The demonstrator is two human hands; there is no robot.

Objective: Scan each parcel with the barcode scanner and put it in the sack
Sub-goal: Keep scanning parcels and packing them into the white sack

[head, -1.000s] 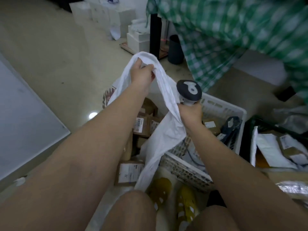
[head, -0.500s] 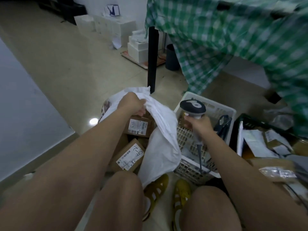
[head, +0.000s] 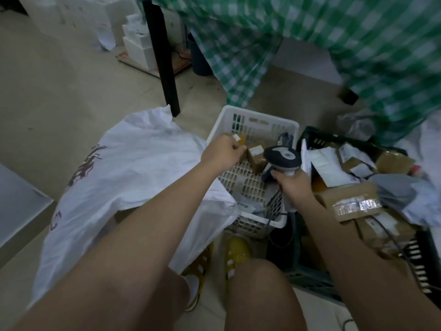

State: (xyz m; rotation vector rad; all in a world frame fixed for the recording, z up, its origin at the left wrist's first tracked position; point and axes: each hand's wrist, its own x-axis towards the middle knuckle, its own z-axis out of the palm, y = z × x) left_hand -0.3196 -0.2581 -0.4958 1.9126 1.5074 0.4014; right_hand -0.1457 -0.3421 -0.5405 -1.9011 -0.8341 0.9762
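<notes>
- On a pale tiled floor, seen from the head of a seated person looking down past both bare forearms and knees.
- The left hand [head: 223, 152] reaches over the near-left rim of a white slatted basket [head: 253, 115], fingers curled at a small brown parcel [head: 238, 140] lying against the basket's far wall; whether it actually grips the parcel cannot be told.
- A second small brown parcel [head: 256, 157] lies just beside it, inside the basket.
- The right hand [head: 292, 187] is wrapped around the handle of the barcode scanner [head: 282, 158], whose dark head hangs over the basket's right side; its cable trails down toward the floor.
- The white sack [head: 133, 168] lies slumped to the left, its edge touching the basket's left wall, partly under the left forearm.
- Right of the basket, touching it, a dark crate [head: 317, 139] is heaped with brown boxes and white mailers that spill over its rim.
- Open floor stretches away to the far left.
- A black table leg [head: 164, 63] stands behind the sack, and a green checked cloth [head: 310, 39] hangs over the basket's far side.
- Yellow sandals [head: 237, 252] sit just before the basket's near edge.
</notes>
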